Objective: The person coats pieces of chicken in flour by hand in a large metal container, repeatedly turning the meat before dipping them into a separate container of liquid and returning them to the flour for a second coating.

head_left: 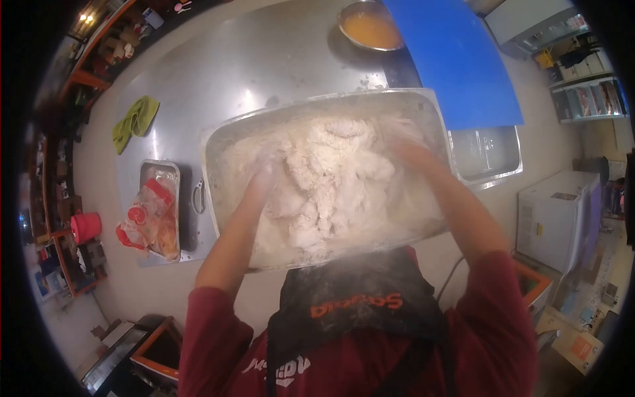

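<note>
A large metal tray (213,165) holds loose white flour (410,202) and a heap of flour-coated pieces (331,178) that look like chicken. My left hand (266,169) is inside the tray at the heap's left side, dusted with flour. On the heap's right side, my right hand (402,144) is also down in the tray, near the far right corner. Motion blur and flour hide the fingers of both hands, so whether either grips a piece does not show.
A metal bowl of orange liquid (370,30) stands at the back beside a blue sheet (463,66). Left are a green cloth (135,122) and a small metal tray (173,165) with a plastic bag (151,208). Another metal tray (493,155) sits at right.
</note>
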